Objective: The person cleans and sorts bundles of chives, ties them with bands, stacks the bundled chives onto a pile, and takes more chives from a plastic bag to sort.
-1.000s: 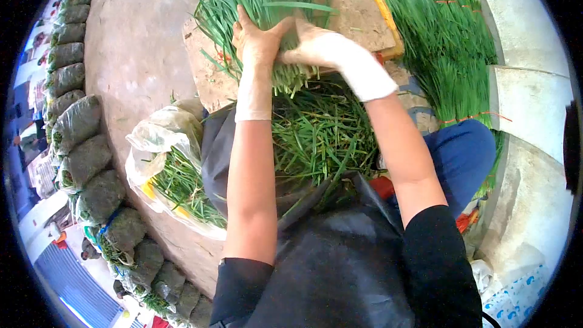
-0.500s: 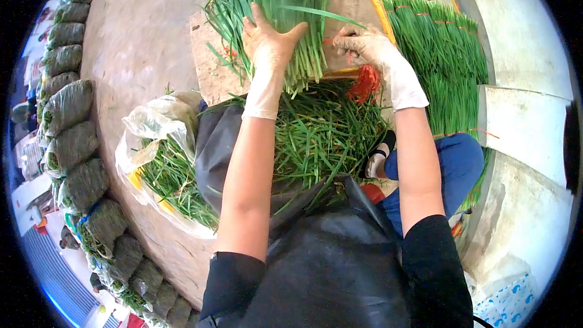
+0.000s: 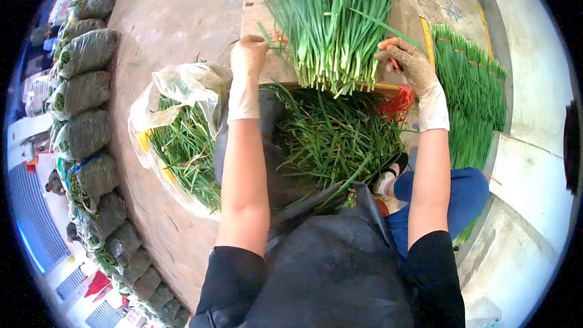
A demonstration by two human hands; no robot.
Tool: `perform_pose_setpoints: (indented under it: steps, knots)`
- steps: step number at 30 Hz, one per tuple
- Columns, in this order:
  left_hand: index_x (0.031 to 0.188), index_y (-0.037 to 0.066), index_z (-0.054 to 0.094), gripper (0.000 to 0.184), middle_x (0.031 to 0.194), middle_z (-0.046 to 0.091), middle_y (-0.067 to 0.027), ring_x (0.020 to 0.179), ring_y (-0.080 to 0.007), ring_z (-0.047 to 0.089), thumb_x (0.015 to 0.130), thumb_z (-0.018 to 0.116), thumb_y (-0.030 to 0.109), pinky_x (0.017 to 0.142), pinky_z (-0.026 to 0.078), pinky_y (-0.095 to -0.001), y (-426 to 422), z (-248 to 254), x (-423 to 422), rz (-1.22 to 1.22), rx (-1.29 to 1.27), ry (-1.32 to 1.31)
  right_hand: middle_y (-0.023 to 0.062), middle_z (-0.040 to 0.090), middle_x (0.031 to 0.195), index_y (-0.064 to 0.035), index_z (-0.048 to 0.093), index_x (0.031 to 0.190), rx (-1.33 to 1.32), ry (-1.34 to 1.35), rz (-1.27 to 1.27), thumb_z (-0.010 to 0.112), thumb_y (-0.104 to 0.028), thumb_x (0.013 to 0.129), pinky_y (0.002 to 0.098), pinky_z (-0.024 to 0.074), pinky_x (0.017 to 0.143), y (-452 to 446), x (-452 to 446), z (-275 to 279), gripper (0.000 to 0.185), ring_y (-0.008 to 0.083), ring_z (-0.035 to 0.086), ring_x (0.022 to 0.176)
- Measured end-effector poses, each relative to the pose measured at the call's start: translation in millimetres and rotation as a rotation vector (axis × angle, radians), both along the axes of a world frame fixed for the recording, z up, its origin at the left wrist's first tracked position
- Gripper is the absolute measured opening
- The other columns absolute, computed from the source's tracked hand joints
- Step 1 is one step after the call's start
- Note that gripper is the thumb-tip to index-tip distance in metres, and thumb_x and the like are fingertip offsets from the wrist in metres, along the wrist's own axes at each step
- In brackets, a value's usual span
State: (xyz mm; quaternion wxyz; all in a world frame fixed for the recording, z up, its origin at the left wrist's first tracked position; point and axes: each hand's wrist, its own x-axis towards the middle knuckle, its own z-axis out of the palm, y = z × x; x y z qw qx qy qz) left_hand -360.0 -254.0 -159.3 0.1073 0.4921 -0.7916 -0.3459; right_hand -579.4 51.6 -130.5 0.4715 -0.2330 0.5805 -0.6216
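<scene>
A thick bunch of long green leaves [image 3: 340, 30] lies on a wooden board [image 3: 254, 15], its pale cut ends toward me. Left of the bunch and apart from it is my left hand [image 3: 248, 58], gloved, its fingers pinched on something thin and dark that I cannot make out. My right hand [image 3: 413, 67], also gloved, is at the bunch's right side, fingers curled around a small red tie [image 3: 395, 64]. Below the board's edge hangs a tuft of red ties [image 3: 398, 103]. Loose leaves [image 3: 334, 140] are heaped on dark cloth between my forearms.
An open plastic bag of leaves [image 3: 188, 152] stands on the floor at left. Farther left runs a row of filled bags [image 3: 88, 51]. Bundles bound with red ties [image 3: 467, 79] lie at right beside pale slabs [image 3: 522, 164]. My bent knee [image 3: 467, 188] is at lower right.
My left hand has let go of the bunch and moved left, its fingers now closed. My right hand took up a red tie and stays right of the bunch. The view has shifted.
</scene>
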Motion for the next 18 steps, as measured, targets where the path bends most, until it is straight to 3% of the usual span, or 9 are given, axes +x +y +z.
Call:
perform_pose_setpoints:
  steps: [2,4,6,8,12,16,18]
  knots:
    - [0.093,0.007,0.07,0.029,0.088,0.07,-0.0161,0.087,-0.0276,0.067,0.072,0.069,0.027,0.078,0.052,-0.0362,11.9,5.7,-13.9,0.013,-0.16,-0.006,0.0087,0.068,0.102,-0.005,0.06,0.11,-0.055,-0.116,0.007,0.065,-0.025,0.087,0.02,0.0419,0.065,2.5,0.5,-1.3,0.031,0.0082,0.057,0.072]
    - [0.095,0.005,0.07,0.032,0.086,0.07,-0.0146,0.085,-0.0264,0.068,0.071,0.072,0.027,0.077,0.052,-0.0356,21.4,18.2,-27.2,0.036,-0.065,-0.049,0.0095,0.067,0.106,-0.0049,0.059,0.113,-0.105,-0.233,0.011,0.065,-0.026,0.086,0.0205,0.0427,0.068,3.6,4.3,0.1,0.035,0.0087,0.06,0.076]
    - [0.097,0.004,0.069,0.036,0.085,0.07,-0.013,0.082,-0.0252,0.068,0.071,0.075,0.027,0.076,0.052,-0.035,25.7,20.0,-32.8,0.054,0.033,-0.093,0.0101,0.066,0.111,-0.0053,0.057,0.115,-0.099,-0.047,-0.017,0.066,-0.027,0.086,0.0234,0.0441,0.069,3.7,8.2,0.1,0.038,0.0105,0.062,0.079]
    - [0.1,0.006,0.066,0.04,0.09,0.07,-0.0138,0.087,-0.026,0.068,0.068,0.077,0.028,0.077,0.052,-0.0357,26.0,12.6,-34.1,-0.131,-0.057,-0.157,0.0088,0.067,0.107,-0.0064,0.06,0.113,-0.056,-0.022,-0.028,0.066,-0.026,0.086,0.0249,0.0444,0.071,1.0,9.1,-2.0,0.034,0.0117,0.062,0.079]
    - [0.102,0.007,0.064,0.038,0.094,0.068,-0.0183,0.09,-0.0307,0.066,0.069,0.075,0.022,0.079,0.051,-0.0382,26.7,12.2,-31.2,-0.144,-0.176,-0.227,0.0064,0.069,0.098,-0.007,0.064,0.106,-0.027,-0.009,-0.145,0.068,-0.025,0.086,0.0253,0.0446,0.07,-7.0,10.9,-13.8,0.027,0.0109,0.062,0.078]
    - [0.1,0.008,0.067,0.033,0.097,0.066,-0.0211,0.094,-0.0337,0.064,0.07,0.071,0.02,0.084,0.05,-0.0392,12.6,21.3,-9.5,0.011,-0.197,-0.261,0.0006,0.069,0.099,-0.0098,0.068,0.1,0.0,-0.025,-0.251,0.071,-0.025,0.083,0.0254,0.0443,0.072,-16.0,13.8,-14.1,0.023,0.0098,0.06,0.081]
    - [0.102,0.007,0.068,0.035,0.1,0.067,-0.0203,0.098,-0.0344,0.063,0.07,0.068,0.021,0.085,0.05,-0.0393,-10.8,16.0,10.6,0.023,-0.254,-0.297,0.0036,0.07,0.093,-0.0082,0.069,0.1,0.051,0.129,-0.389,0.073,-0.019,0.081,0.023,0.0447,0.064,-19.9,17.6,-13.5,0.022,0.007,0.057,0.07]
